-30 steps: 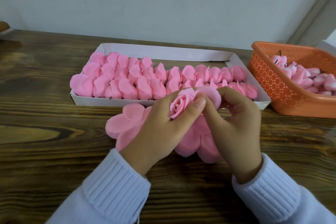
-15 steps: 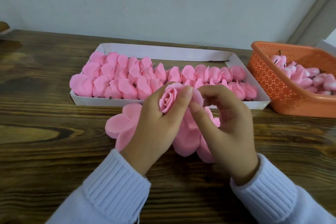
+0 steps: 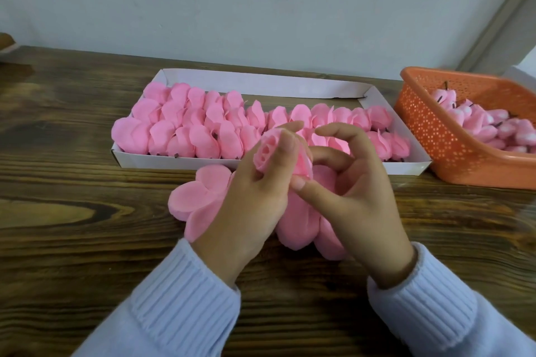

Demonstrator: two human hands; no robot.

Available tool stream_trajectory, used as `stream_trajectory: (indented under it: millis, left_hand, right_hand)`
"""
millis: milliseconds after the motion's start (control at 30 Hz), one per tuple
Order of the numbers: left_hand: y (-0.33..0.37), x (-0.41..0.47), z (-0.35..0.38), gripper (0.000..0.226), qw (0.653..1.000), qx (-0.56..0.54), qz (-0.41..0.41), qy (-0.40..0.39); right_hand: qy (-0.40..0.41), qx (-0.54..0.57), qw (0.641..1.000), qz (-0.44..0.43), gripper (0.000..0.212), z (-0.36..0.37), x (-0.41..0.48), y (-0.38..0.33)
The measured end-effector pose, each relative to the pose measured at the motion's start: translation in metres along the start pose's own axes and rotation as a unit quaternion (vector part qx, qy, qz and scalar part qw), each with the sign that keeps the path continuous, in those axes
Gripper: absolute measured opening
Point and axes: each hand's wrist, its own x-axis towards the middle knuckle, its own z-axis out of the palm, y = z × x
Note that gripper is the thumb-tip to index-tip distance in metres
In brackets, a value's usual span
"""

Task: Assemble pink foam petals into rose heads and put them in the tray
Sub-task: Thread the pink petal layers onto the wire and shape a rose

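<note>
Since a second ago the right hand [image 3: 356, 191] has let go of the rose [image 3: 268, 151]. Its fingers now arch loosely beside it, thumb touching an outer petal. The left hand [image 3: 249, 197] grips the rose above loose petals [image 3: 200, 191] on the bench [image 3: 72, 240]. The tray [image 3: 261, 81] holds rows of roses and the basket [image 3: 429, 136] holds buds.

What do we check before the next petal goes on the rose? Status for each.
1. Rose held: ok. The left hand curls its fingers round the rose.
2. Right hand has a petal: cannot tell. Its thumb sits by the rose's base, fingers curled.
3. Spare petals in reach: ok. They lie on the table under both hands.
4. Room in the tray: ok. There is a bare strip along its back wall.
5. Basket out of the way: ok. It stands apart, to the right.
</note>
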Motion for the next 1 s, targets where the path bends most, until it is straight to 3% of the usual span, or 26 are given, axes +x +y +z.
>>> stream_trajectory:
  millis: [133,267,433,567,600,700,767,833,900,1000]
  left_hand:
    - [0.012,-0.002,-0.008,0.022,0.994,0.060,0.009,-0.095]
    - [0.020,0.000,-0.019,0.039,0.984,0.099,-0.014,-0.149]
    - [0.023,-0.006,-0.014,0.028,0.978,0.085,-0.023,-0.191]
    - [0.017,-0.006,-0.006,0.016,0.986,0.067,-0.036,-0.146]
    - [0.018,-0.006,-0.002,0.007,0.989,0.071,-0.048,-0.120]
    - [0.013,-0.004,0.000,0.025,0.995,0.086,-0.029,-0.027]
    - [0.014,-0.003,-0.003,0.013,0.997,0.058,-0.005,-0.045]
    - [0.014,-0.003,-0.007,0.016,0.997,0.065,-0.007,-0.030]
    - [0.014,-0.003,-0.005,0.009,0.998,0.064,-0.020,0.003]
    - [0.018,-0.005,0.000,0.014,0.998,0.053,-0.020,0.012]
  right_hand:
    - [-0.064,0.074,0.994,0.047,0.046,-0.008,0.004,-0.007]
    - [-0.097,0.099,0.985,0.098,0.047,-0.014,0.008,-0.006]
    - [-0.132,0.114,0.976,0.132,0.049,-0.016,0.009,-0.006]
    - [-0.108,0.150,0.972,0.146,0.072,-0.017,0.010,-0.006]
    - [-0.099,0.160,0.971,0.149,0.072,-0.017,0.010,-0.006]
    - [-0.076,0.183,0.966,0.169,0.062,-0.019,0.011,-0.006]
    - [-0.047,0.181,0.962,0.199,0.059,-0.020,0.012,-0.004]
    - [0.000,0.147,0.966,0.215,0.059,-0.021,0.013,-0.003]
    - [0.049,0.108,0.975,0.187,0.047,-0.021,0.012,0.000]
    - [0.101,-0.003,0.993,0.068,0.026,-0.019,0.009,0.001]
